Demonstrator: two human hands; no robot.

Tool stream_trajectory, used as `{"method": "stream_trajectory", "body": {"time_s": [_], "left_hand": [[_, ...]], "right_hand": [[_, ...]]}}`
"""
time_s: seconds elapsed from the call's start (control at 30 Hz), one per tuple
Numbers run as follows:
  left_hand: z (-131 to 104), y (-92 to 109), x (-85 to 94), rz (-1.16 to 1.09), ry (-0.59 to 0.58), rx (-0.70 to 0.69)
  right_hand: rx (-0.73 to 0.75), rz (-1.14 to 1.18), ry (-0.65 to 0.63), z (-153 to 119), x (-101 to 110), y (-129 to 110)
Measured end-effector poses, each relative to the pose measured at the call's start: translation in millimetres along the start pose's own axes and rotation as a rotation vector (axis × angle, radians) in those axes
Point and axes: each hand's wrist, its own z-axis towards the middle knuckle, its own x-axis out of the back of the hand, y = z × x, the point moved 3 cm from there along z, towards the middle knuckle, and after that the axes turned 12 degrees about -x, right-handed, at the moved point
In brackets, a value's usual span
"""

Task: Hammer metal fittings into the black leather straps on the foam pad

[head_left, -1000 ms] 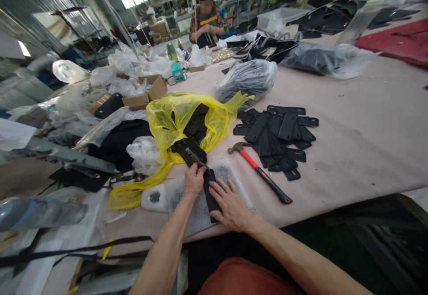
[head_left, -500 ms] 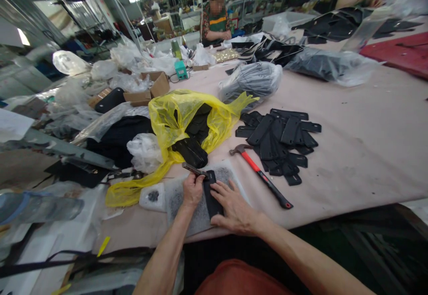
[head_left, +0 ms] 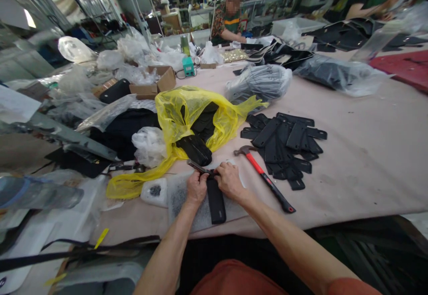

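Observation:
A flat black strip, probably leather or similar, lies lengthwise on a scuffed pale pad at the table's near edge. Thumb and fingers of my left hand pinch a narrow metal tool, its near end over the strip's far end. My right hand is closed with its fingertips at that same end; the contact point is partly hidden. Right of the pad rests a claw hammer with a red and black handle. Beyond it is a heap of similar black strips.
A yellow plastic bag holding black pieces stands just past the pad. A white block sits at the left. Farther off are a bundle in clear plastic, a cardboard box and a teal device. A co-worker sits across the table.
My right hand has moved from lying spread on the strip to its far end, with the fingers now closed. My left hand still grips the metal tool. The view has shifted slightly.

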Motion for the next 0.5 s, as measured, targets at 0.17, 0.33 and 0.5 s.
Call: {"method": "stream_trajectory", "body": {"time_s": [0.17,0.33,0.5], "left_hand": [[0.7,-0.2,-1.1,0.008,0.014,-0.013],[0.3,0.9,-2.2,-0.016,-0.006,-0.001],[-1.0,-0.3,-2.6,-0.05,-0.003,0.011]], "right_hand": [[0.01,0.032,0.003,-2.4,-2.7,-2.7],[0.056,0.329,0.008,-39.3,2.9,5.5],[-0.159,0.584,-0.072,-99.7,24.5,44.4]]}}
